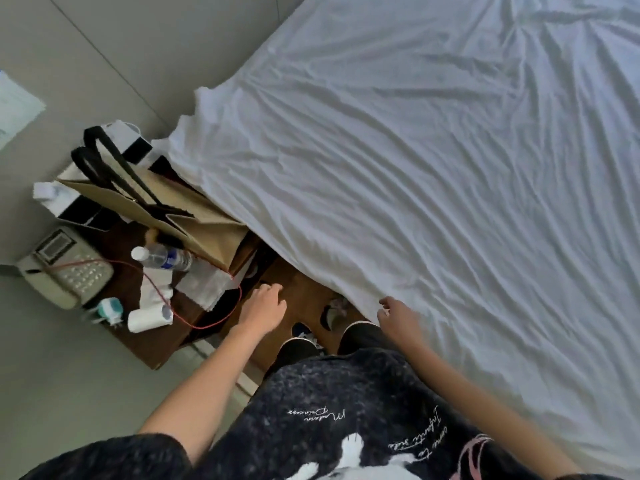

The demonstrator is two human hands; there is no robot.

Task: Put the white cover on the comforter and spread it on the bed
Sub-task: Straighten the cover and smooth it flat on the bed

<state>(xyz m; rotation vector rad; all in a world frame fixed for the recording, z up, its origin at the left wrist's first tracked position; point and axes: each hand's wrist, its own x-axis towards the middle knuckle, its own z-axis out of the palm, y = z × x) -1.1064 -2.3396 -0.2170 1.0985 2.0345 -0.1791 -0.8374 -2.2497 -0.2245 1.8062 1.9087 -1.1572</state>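
Note:
The white covered comforter (433, 188) lies wrinkled across the bed and fills the right and upper part of the view. Its near-left edge hangs over the bed side, and one corner drapes onto the bedside table. My right hand (398, 318) hovers at that near edge with fingers loosely curled; it holds nothing that I can see. My left hand (265, 306) is out over the gap between bed and table, fingers apart, empty.
A dark wooden bedside table (152, 344) stands left of the bed. It carries a tan tote bag (162, 206), a water bottle (162, 256), a desk phone (65, 271), a paper roll (149, 317) and a red cable (221, 317). Shoes (332, 315) lie on the floor by my feet.

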